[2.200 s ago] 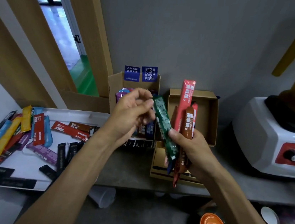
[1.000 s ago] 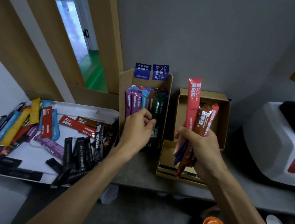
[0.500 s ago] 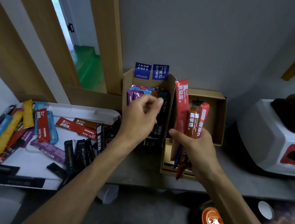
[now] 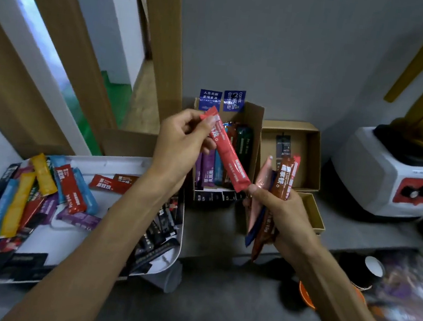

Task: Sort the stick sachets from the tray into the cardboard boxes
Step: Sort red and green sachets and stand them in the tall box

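In front of the tall cardboard box [image 4: 255, 117] at the bench's back edge, I pinch the top of a red stick sachet [image 4: 228, 154] with my left hand [image 4: 178, 147]; its lower end meets my right thumb. My right hand [image 4: 282, 218] grips a bundle [image 4: 282, 179] of brown, pink and blue sachets, hiding part of the shallow box [image 4: 316, 152]. The white tray [image 4: 125, 161] of loose sachets lies at the left end, a blender base [image 4: 379, 175] at the right.

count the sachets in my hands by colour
red: 2, the long red sachet in the left hand and a second red sachet in the right hand
brown sachet: 1
pink sachet: 1
dark blue sachet: 1
total: 5
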